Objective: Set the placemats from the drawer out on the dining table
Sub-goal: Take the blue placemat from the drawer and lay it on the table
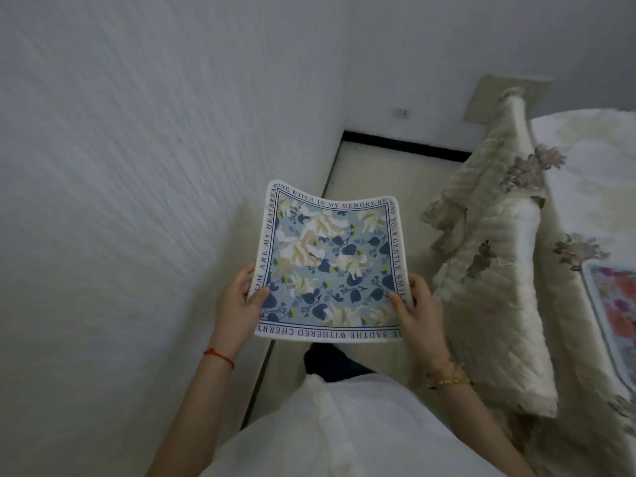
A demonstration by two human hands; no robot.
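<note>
While both hands pinch it, blue placemat sags between left fingers and right fingers

- To your left, a white textured wall
- Ahead, pale floor with a dark skirting strip
- To your right, a cream quilted cloth with embroidered flowers, draped over furniture

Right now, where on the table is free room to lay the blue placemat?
Free cloth lies at the far end of the table, beyond the pink placemat. The near right edge is taken by that mat. Both hands, left hand and right hand, hold the blue placemat.
</note>
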